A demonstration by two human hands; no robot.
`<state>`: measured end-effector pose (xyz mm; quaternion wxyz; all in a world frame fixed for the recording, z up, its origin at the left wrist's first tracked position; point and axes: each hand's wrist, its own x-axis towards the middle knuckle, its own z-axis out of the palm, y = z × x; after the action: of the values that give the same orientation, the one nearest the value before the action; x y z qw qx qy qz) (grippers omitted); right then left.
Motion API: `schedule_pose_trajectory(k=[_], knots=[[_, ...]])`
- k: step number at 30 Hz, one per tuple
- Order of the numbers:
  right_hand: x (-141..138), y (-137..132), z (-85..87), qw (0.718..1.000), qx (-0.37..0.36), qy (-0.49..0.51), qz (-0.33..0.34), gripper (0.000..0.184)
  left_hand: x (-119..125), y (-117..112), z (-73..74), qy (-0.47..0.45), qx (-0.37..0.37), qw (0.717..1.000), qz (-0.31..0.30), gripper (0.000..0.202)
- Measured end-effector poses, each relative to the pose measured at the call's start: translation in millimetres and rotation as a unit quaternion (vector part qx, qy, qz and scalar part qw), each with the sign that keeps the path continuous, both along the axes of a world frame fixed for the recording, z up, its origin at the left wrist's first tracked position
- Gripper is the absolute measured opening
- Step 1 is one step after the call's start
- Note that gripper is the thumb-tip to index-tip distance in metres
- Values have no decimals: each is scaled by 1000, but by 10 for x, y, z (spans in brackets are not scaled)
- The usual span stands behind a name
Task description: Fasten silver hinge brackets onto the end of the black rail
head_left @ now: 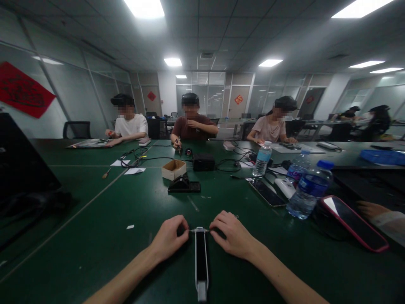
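In front of me on the green table (104, 228) lies a long, narrow device (201, 257) with a pale frame and a dark middle, its length pointing toward me. A thin, light strand (191, 230) crosses its far end, too fine to tell whether it is wire or thread. My left hand (169, 238) is pinched closed at the strand's left end. On the other side, my right hand (234, 236) pinches the right end between thumb and fingers. Both hands sit close beside the device's far end, and their fingertips partly hide what they grip.
Beyond my hands are a black stand (184, 185), an open cardboard box (174, 169) and a black box (203, 162). Phones (267, 193) and water bottles (308, 192) stand at right, near another person's hand (373, 209). A dark screen (25, 156) rises at left. Several people sit opposite.
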<state>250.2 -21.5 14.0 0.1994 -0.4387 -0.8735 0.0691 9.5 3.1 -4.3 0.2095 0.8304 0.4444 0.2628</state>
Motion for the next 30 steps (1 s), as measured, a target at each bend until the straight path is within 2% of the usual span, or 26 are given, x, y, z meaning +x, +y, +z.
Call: schedule_pose_trajectory(k=[10,15,25,30], knots=[[-31,10,-32,1000,-24,3,4,10,14,-26,56,-26,-71,997,-6,8],[-39,-1,-6,1000,-21,1,6,11,17,-36,66,-56,-78,995,-26,8],[-16,9,-45,1000,-19,10,12,11,-6,-7,62,-35,-101,994,2,13],[-22,8,-43,1000,-13,15,13,10,34,-35,92,-35,-109,993,-15,17]])
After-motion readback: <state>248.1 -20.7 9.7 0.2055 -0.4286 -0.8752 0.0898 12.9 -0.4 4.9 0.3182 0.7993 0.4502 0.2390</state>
